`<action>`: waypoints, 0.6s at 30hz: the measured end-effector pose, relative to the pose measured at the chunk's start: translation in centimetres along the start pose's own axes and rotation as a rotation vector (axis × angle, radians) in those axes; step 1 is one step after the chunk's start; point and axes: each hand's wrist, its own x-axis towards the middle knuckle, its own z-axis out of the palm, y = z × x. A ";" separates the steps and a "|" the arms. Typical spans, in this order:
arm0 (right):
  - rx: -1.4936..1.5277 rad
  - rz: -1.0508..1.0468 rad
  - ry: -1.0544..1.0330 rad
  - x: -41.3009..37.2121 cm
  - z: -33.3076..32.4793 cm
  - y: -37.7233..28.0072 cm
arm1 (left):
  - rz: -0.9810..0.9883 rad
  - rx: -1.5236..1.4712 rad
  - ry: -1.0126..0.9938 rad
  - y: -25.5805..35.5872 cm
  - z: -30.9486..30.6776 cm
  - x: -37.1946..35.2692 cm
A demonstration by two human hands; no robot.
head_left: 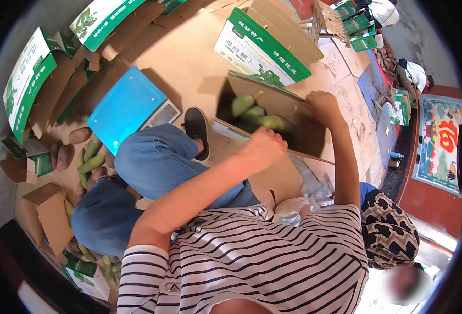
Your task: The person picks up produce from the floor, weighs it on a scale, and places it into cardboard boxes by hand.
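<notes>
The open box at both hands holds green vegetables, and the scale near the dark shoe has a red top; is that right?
No: the head view shows the scale near the dark shoe has a blue top, not red. The open box at the left hand and right hand does hold green vegetables.

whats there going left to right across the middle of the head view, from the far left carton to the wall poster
Green-and-white printed cardboard carton, blue-topped flat scale, black shoe, green oblong radishes inside an open brown cardboard box, bare right hand at that box's edge, colourful rectangular poster.
</notes>
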 end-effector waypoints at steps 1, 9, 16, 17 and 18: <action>-0.034 0.003 -0.054 -1.1 1.0 1.3 | -0.012 -0.034 -0.035 1.5 2.4 0.4; -0.102 0.463 -0.124 -15.7 11.5 8.6 | -0.178 -0.274 -0.082 -1.1 -5.3 -3.2; 0.156 0.256 0.058 -4.1 1.6 -9.2 | -0.670 -0.252 0.072 -6.4 -15.4 -10.7; 0.189 0.375 -0.022 -2.9 0.6 -12.2 | -0.734 -0.228 0.099 -6.8 -16.2 -11.8; 0.225 0.417 -0.150 -2.8 2.6 -12.6 | -0.753 -0.201 0.112 -7.6 -16.7 -13.1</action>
